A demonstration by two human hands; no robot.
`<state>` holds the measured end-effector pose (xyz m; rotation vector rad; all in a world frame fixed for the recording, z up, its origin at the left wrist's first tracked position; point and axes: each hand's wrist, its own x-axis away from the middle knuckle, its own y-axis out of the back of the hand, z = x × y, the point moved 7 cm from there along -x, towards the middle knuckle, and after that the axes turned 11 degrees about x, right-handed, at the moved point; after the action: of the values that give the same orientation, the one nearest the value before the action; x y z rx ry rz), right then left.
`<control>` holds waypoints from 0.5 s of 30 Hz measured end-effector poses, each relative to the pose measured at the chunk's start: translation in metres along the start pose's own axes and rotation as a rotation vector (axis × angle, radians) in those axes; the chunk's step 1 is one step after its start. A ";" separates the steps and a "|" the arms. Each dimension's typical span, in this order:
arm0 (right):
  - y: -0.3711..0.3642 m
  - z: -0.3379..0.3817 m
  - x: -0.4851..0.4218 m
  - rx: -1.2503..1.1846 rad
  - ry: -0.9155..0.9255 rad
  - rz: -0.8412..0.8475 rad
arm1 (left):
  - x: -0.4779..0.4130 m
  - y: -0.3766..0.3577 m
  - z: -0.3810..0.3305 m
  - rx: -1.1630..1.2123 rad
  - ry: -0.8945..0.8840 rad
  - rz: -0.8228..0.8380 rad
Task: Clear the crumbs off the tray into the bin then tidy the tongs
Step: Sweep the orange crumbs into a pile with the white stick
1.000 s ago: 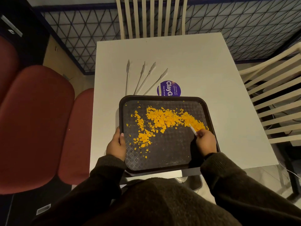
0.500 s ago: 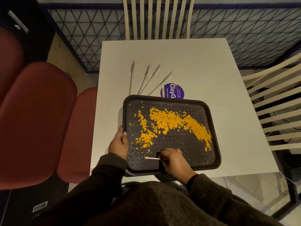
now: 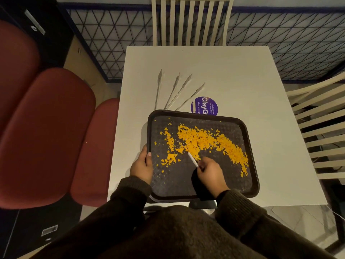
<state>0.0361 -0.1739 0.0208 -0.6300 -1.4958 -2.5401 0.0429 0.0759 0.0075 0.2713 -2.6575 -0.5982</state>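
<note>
A dark tray point(image 3: 250, 146) lies on the white table point(image 3: 242, 81), its near edge hanging over the table's front. Orange crumbs point(image 3: 203, 141) spread in an arc across the tray's far half. My left hand point(image 3: 141, 165) grips the tray's left rim. My right hand point(image 3: 211, 172) is over the tray's near middle, shut on a thin white stick point(image 3: 192, 159) whose tip touches the crumb pile. Two pairs of metal tongs point(image 3: 177, 90) lie splayed on the table just beyond the tray. No bin can be made out.
A purple round sticker point(image 3: 205, 105) sits on the table behind the tray. White slatted chairs stand at the far side point(image 3: 192, 21) and the right point(image 3: 321, 128). Red padded seats point(image 3: 56, 137) crowd the left.
My right hand moved from the tray's right side to its near edge, then forward to the middle, with the stick now pointing into the crumbs. The left hand has stayed on the rim.
</note>
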 end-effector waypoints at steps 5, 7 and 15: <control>-0.001 0.028 0.024 0.222 0.286 0.085 | 0.000 0.000 -0.002 0.014 -0.007 0.009; -0.011 0.041 0.044 0.274 0.435 0.168 | -0.001 0.001 -0.003 0.026 -0.007 0.009; -0.034 0.086 0.053 0.118 0.524 0.249 | 0.001 0.001 -0.008 0.056 -0.004 0.011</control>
<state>0.0027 -0.0774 0.0518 -0.1050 -1.2730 -2.1769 0.0456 0.0734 0.0142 0.2714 -2.6810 -0.5212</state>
